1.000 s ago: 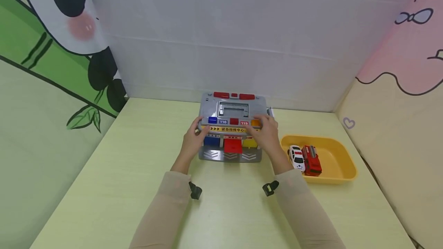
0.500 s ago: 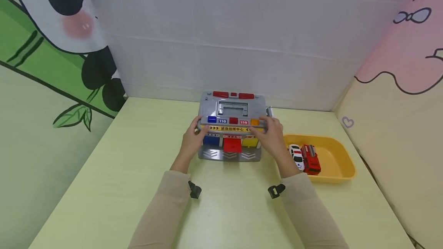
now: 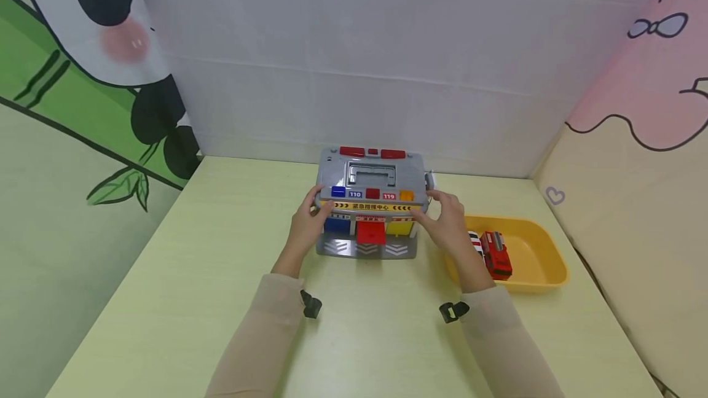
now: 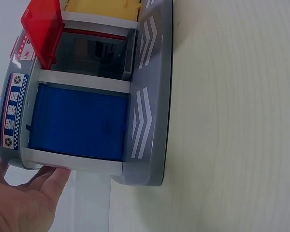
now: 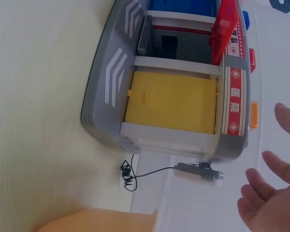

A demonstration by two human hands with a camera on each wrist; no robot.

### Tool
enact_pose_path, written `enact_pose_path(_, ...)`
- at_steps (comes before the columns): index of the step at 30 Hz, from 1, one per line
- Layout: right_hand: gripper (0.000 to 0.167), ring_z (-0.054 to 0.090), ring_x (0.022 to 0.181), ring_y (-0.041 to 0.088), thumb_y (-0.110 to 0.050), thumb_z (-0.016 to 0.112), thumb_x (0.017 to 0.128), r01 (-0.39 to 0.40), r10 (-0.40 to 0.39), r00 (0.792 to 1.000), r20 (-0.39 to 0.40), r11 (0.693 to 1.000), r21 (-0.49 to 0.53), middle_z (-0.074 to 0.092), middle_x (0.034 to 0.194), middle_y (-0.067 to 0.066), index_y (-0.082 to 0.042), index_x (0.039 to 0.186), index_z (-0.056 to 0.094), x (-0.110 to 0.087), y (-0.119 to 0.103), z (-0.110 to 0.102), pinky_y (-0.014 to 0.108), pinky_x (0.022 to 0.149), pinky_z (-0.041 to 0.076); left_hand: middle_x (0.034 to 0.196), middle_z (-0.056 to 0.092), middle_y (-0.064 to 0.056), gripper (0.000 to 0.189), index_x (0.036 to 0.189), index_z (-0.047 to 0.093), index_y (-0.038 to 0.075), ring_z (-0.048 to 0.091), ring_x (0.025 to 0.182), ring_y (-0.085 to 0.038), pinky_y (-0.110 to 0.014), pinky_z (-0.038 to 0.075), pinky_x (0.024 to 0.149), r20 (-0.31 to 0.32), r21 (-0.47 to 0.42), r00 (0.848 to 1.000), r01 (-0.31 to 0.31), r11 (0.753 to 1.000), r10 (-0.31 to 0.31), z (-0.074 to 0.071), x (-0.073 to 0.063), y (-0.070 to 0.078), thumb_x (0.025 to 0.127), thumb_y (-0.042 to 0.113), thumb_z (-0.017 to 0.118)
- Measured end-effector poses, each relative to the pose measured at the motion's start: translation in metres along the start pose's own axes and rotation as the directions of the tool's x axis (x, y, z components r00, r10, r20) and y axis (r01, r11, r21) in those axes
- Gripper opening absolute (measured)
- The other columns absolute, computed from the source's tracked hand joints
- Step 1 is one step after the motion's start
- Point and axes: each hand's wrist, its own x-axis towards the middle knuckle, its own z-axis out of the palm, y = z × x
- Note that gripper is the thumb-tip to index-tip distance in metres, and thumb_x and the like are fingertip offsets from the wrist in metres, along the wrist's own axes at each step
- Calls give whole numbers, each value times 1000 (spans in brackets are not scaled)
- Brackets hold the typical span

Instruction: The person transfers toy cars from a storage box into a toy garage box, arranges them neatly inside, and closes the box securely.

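My right arm (image 3: 474,274) hides most of the white toy car (image 3: 475,242) and a bit of the yellow tray (image 3: 539,257) in the head view. From my right wrist I see just a corner of that tray, because the bottom edge cuts it. My right hand (image 5: 278,203) runs off the side there. From my left wrist, my left hand (image 4: 24,203) is cut off too, and its fingertips hide behind the toy station (image 4: 87,80). The yellow door (image 4: 104,7) gets chopped at the top. I can't tell what the dark shape (image 4: 104,50) inside is. From my head, the little signs (image 3: 370,218) on the front are too small to read.
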Motion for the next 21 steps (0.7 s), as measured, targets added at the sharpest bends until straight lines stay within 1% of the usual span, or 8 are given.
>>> enact_pose_path(8, 68, 28, 132, 38, -39, 70, 90, -36, 36, 999, -3, 999, -12, 34, 145, 21, -5, 143, 42, -4, 9, -8, 56, 106, 34, 146, 42, -18, 59, 149, 36, 27, 44, 130, -40, -51, 41, 102, -3, 14, 1000, 2, 1000, -2, 0, 0, -1, 97, 47, 54)
enact_pose_path(15, 65, 31, 131, 41, -34, 67, 93, -55, 55, 998, 16, 998, -26, 33, 144, 24, -5, 145, 38, -10, 19, -20, 57, 106, 34, 147, 41, -18, 61, 150, 35, 26, 44, 130, -40, -51, 41, 102, -2, 11, 1000, -6, 1000, 6, 0, 0, -1, 97, 48, 55)
enact_pose_path(21, 64, 35, 129, 44, -32, 65, 95, -51, 52, 998, 26, 997, -56, 35, 141, 26, -2, 145, 38, -13, 28, -33, 58, 104, 35, 148, 41, -18, 61, 150, 35, 26, 43, 130, -40, -51, 41, 102, -2, 10, 1000, -2, 1000, 2, 0, 0, 0, 97, 48, 54)
